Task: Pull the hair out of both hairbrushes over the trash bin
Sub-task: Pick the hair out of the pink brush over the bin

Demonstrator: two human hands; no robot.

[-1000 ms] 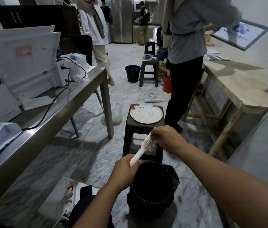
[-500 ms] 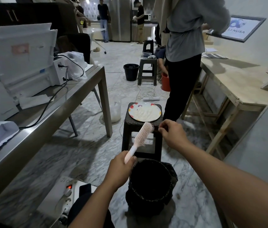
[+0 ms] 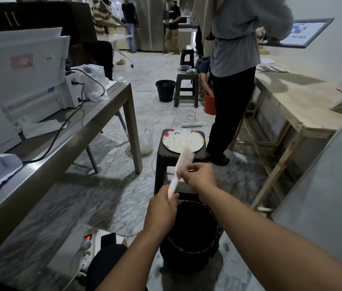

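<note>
Hairbrush, frame centre above the trash bin: your left hand grips its handle, your right hand pinches its bristles.

Both forearms bare to frame edge, no sleeves visible. Left hand: no rings, watch or glove seen. Right hand: same, bare, no jewellery. Dark garment, prob. trousers, at lower frame under left arm; detail too dim.
</note>
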